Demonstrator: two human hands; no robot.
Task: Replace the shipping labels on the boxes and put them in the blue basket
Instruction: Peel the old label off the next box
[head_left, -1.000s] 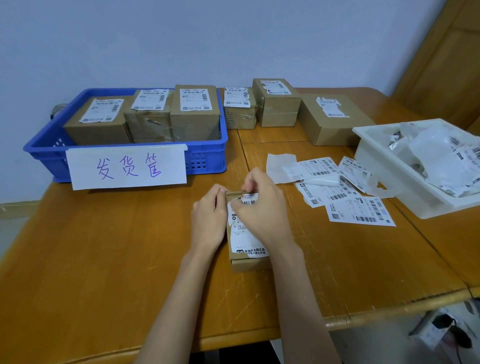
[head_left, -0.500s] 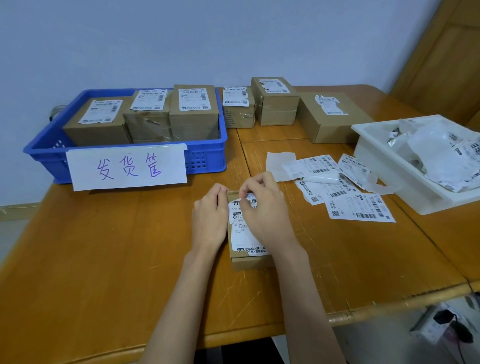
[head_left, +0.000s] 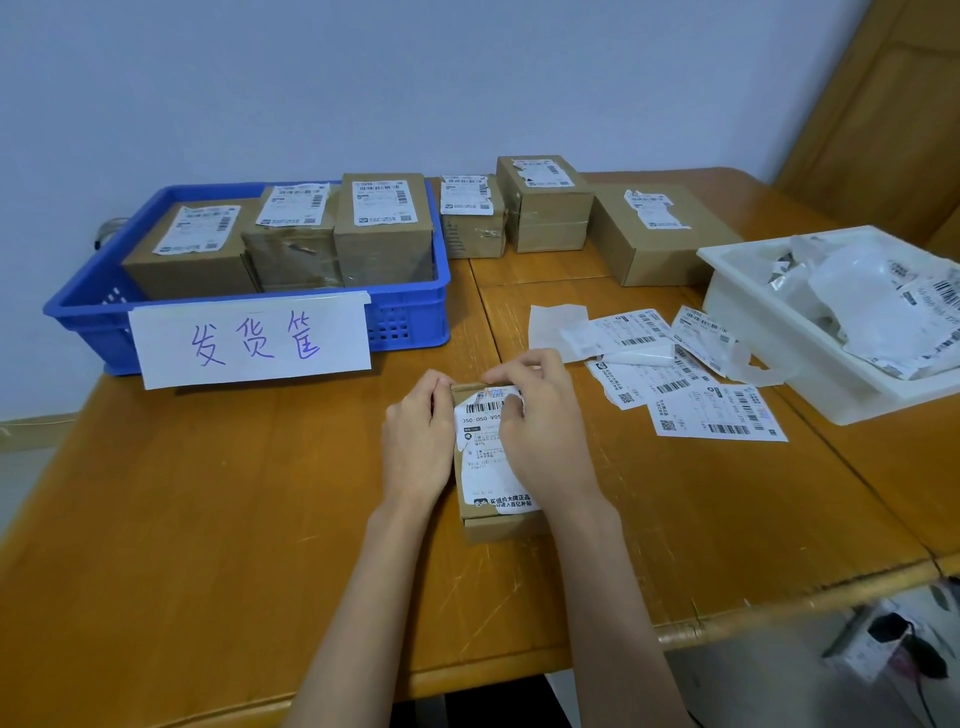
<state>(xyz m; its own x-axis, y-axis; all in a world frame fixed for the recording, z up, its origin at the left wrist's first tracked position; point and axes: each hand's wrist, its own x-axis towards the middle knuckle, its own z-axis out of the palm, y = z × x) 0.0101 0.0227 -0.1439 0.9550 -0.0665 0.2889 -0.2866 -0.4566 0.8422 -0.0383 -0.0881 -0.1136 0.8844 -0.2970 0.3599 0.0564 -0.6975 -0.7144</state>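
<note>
A small cardboard box (head_left: 498, 526) lies on the wooden table in front of me, with a white shipping label (head_left: 485, 470) on its top. My left hand (head_left: 418, 447) grips the box's left side. My right hand (head_left: 543, 431) lies over the label's right part and pinches its torn upper edge near the box's far end. The blue basket (head_left: 410, 317) stands at the back left with three labelled boxes (head_left: 384, 228) inside and a handwritten paper sign on its front.
Three more labelled boxes (head_left: 543, 202) stand at the back of the table, right of the basket. Several loose label sheets (head_left: 717, 413) lie to my right. A white tray (head_left: 769, 332) with crumpled peeled labels sits at the far right. The table's front edge is close below the box.
My right hand's fingers have worked along the label's top edge, which now looks more lifted and torn. The left hand and the box stay where they were.
</note>
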